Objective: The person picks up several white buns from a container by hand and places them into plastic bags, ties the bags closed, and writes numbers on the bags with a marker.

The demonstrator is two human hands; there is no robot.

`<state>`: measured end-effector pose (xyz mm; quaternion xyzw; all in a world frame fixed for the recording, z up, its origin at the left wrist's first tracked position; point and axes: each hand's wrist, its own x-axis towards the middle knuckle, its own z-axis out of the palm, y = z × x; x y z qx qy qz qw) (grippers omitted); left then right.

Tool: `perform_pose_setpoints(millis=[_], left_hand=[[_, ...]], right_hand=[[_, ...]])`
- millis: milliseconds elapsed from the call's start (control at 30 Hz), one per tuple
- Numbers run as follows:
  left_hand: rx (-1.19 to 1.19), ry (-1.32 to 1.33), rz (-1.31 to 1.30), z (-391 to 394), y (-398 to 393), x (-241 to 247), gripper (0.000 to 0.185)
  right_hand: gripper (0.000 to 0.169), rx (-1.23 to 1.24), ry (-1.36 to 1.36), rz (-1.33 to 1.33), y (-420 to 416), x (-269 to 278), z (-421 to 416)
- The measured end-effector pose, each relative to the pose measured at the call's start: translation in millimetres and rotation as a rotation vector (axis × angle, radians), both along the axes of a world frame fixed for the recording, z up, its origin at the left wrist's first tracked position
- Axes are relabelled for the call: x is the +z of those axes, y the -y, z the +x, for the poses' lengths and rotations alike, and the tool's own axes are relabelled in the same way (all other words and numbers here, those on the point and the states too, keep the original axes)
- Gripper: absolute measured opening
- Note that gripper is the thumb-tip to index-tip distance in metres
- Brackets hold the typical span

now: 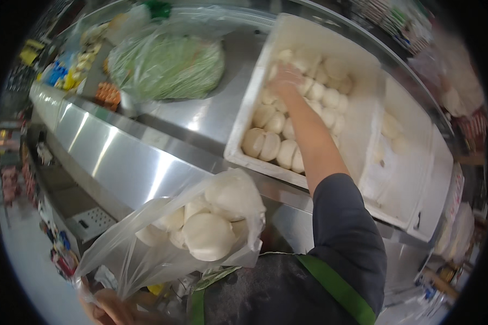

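At the lower left, my left hand (110,306) grips the gathered edge of a clear plastic bag (146,264). Several round white buns (209,236) fill the bag, which hangs in front of my apron (248,292). My right arm reaches into a white foam box (260,164) that holds rows of similar white buns (268,145). Inside the box, near its far left corner, is my right hand (286,77), which seems to wear a thin clear glove. It is at the buns there; whether its fingers hold one is not clear.
A large clear bag of green, stringy food (171,67) lies on the steel counter (203,118) left of the box. Brown eggs (107,95) sit beyond it. A second white foam box (423,178) with a few pale pieces adjoins on the right. The counter's steel edge (126,156) runs between me and the box.
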<state>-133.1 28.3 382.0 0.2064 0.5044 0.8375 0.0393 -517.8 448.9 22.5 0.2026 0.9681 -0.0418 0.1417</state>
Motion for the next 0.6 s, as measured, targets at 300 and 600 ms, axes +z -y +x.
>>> perform_pose_setpoints(millis=[300,600], left_hand=[[0.087,0.108,-0.102,-5,-4,8,0.094],[0.203,0.193,-0.136,-3,-22,16,0.105]], right_hand=[[0.083,-0.350,-0.578,-0.606,-107,-77,72],[0.077,0.275,-1.030,-1.355,24,275,257]])
